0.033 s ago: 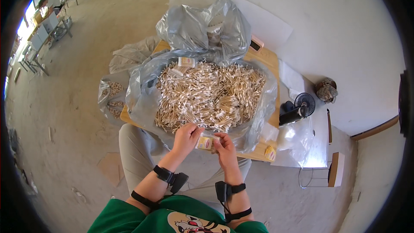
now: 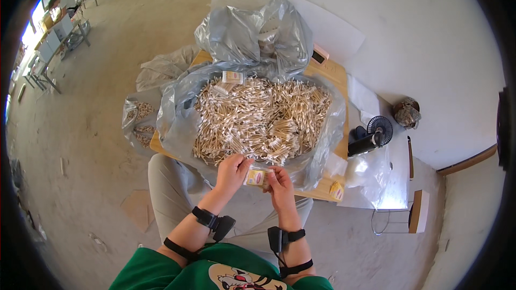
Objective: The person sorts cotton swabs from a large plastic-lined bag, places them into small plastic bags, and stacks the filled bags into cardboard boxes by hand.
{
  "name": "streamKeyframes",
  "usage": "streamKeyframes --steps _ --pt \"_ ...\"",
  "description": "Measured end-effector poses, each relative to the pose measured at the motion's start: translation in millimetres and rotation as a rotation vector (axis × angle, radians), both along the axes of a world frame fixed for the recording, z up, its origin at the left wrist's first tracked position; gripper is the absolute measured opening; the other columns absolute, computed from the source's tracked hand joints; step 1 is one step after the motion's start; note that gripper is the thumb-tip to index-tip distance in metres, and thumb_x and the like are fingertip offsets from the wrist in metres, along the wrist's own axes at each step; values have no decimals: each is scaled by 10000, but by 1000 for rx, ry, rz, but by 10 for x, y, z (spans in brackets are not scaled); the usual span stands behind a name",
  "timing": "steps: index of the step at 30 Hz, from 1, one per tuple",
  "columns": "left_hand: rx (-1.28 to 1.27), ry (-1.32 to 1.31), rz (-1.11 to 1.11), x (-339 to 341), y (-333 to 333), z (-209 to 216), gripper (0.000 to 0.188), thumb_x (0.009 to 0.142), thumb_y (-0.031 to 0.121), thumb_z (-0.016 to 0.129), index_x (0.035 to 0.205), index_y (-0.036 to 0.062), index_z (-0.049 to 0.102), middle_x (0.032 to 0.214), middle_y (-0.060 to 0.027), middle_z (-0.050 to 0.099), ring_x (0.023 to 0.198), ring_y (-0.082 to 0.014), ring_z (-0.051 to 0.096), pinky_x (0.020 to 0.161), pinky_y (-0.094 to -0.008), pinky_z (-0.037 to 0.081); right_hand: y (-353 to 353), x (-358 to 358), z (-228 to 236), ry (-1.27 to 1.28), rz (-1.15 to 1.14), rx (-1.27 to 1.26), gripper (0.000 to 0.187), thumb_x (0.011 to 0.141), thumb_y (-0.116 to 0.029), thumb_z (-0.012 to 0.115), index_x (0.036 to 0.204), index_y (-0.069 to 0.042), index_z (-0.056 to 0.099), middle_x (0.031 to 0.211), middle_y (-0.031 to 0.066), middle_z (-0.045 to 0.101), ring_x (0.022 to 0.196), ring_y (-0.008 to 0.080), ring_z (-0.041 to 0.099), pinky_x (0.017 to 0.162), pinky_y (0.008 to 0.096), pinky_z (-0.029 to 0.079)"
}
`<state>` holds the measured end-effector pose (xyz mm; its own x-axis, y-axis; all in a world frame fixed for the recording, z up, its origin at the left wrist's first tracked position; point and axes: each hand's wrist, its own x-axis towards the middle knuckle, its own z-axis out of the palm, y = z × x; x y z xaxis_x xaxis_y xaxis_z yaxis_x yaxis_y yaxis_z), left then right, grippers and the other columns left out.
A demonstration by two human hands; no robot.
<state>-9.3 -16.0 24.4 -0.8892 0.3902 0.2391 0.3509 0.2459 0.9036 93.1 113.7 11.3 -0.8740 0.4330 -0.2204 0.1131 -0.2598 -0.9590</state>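
Observation:
Between my two hands is a small clear packet of cotton swabs [image 2: 257, 176] with a yellow and red label. My left hand [image 2: 233, 173] pinches its left end, and my right hand [image 2: 279, 181] grips the right end. Just beyond them lies a big heap of loose cotton swabs [image 2: 252, 118] with wooden sticks and white tips. The heap sits in a spread grey plastic bag [image 2: 176, 111] on a wooden table [image 2: 336, 83]. A filled swab packet [image 2: 233, 77] rests on the heap's far left edge.
A bulky grey bag [image 2: 231, 35] stands behind the heap. At the table's near right corner lies a yellow packet label [image 2: 336, 190]. On a side surface to the right are a black bottle [image 2: 365, 144], a small fan [image 2: 380, 129] and clear plastic bags [image 2: 371, 174]. People work far left.

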Motion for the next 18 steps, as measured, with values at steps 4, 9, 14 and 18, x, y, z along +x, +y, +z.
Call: streamKeyframes --steps 4,9,14,18 --pt "-90 154 62 100 57 -109 317 827 204 663 647 20 478 622 -168 530 569 -357 528 501 -406 411 -162 50 -156 -61 -186 -80 165 962 -239 514 955 -76 542 719 -29 553 555 54 482 491 206 393" --pt "-66 144 54 173 76 -110 322 831 208 661 655 24 463 608 -173 533 568 -371 543 490 -427 407 -172 26 -196 -73 -223 -83 193 968 -251 506 905 -69 518 718 -16 538 558 51 462 499 208 396" --pt "-43 86 108 188 116 -92 306 827 181 667 655 25 466 610 -172 536 561 -364 539 487 -419 407 -102 -73 -273 -47 -276 354 217 977 -227 489 836 -64 518 678 -17 514 575 41 452 517 203 371" --pt "-31 146 156 155 117 -116 299 827 172 668 649 29 474 594 -166 529 539 -354 532 475 -408 403 -179 -210 -188 25 -170 17 253 987 -222 463 800 -62 521 624 -31 477 548 44 424 501 206 358"
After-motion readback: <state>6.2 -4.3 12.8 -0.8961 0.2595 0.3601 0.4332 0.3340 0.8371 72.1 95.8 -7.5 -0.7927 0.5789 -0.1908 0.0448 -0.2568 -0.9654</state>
